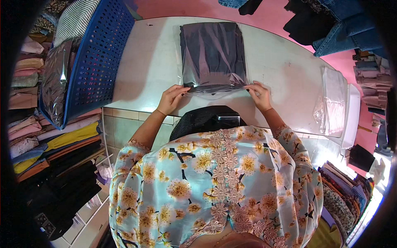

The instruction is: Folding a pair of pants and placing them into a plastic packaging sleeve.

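Observation:
A folded dark garment (214, 52) lies inside a clear plastic bag (214, 93) on the white table. The bag's near edge faces me and spans the gap between my hands. My left hand (172, 96) pinches the left corner of that edge between thumb and fingers. At the right corner, my right hand (259, 95) grips the plastic in the same way, fingertips close to the garment's fold. The plastic looks creased and shiny over the cloth.
A blue perforated plastic basket (96, 59) holding bagged and striped clothing stands at the table's left. Clear plastic bags (334, 99) lie at the right end of the white table (279, 65), beside a white tray (351, 116). Stacked folded clothes (62, 133) fill shelves on the left.

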Demonstrator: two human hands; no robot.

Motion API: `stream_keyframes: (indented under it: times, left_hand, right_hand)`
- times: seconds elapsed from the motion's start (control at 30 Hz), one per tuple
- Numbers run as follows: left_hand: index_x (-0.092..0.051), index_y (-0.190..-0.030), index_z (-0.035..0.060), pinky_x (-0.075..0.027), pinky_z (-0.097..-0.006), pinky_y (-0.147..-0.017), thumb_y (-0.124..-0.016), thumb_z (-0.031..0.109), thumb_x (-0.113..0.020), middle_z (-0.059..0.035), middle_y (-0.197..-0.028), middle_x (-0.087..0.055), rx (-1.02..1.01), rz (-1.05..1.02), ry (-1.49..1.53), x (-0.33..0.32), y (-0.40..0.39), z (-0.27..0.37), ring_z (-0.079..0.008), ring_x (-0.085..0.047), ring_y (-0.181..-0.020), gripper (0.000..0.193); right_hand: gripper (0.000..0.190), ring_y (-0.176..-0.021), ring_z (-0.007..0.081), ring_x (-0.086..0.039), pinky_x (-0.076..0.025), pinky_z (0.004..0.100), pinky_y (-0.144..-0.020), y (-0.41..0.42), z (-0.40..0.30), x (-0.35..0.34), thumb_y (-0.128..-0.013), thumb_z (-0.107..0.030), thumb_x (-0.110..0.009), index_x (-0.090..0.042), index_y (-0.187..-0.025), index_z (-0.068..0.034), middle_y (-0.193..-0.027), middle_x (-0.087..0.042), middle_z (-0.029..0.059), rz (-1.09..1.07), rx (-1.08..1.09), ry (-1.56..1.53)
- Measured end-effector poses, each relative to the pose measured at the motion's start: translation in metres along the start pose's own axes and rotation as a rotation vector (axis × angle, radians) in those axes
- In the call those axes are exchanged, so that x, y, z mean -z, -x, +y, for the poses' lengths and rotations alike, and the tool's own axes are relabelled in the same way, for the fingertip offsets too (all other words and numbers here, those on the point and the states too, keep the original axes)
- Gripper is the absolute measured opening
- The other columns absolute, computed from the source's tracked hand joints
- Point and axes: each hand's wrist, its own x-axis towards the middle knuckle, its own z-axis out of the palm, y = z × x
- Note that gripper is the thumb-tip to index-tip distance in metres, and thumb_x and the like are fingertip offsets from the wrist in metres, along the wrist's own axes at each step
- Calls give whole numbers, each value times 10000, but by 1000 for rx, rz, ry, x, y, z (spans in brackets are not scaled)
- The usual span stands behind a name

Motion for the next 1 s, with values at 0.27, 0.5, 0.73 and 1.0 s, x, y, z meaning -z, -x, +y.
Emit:
stream_keyframes:
  times: [0.27,0.5,0.73,1.0]
  left_hand:
    - [-629,-1058,32,-489,-227,-612,-956,122,-434,-27,-801,-577,451,138,521,-23,7,-30,-87,-577,-681,238]
    - [-494,-1037,54,-503,-220,-506,-952,71,-435,-38,-790,-562,651,334,356,-21,7,-34,-74,-548,-647,105]
    - [-541,-1059,67,-477,-252,-497,-864,-16,-486,-99,-919,-577,246,618,-184,-10,-6,-7,-106,-576,-702,220]
    - [-614,-1070,79,-454,-360,-872,-709,55,-617,-76,-1103,-576,-315,-71,-438,-30,-24,31,-266,-536,-1052,363]
  right_hand:
    - [152,-711,132,-640,-510,250,-689,-2,4,-29,-900,-63,-539,-624,-937,58,-806,-671,94,208,-437,-521]
    - [136,-652,144,-635,-514,256,-626,-14,4,-29,-869,-40,-548,-612,-894,78,-721,-653,105,191,-604,-556]
    - [115,-588,149,-611,-503,261,-572,-14,6,-27,-832,-35,-579,-617,-840,74,-673,-633,101,157,-650,-538]
    - [92,-599,140,-607,-494,258,-569,-15,5,-28,-828,-43,-594,-616,-812,45,-677,-630,85,154,-647,-526]
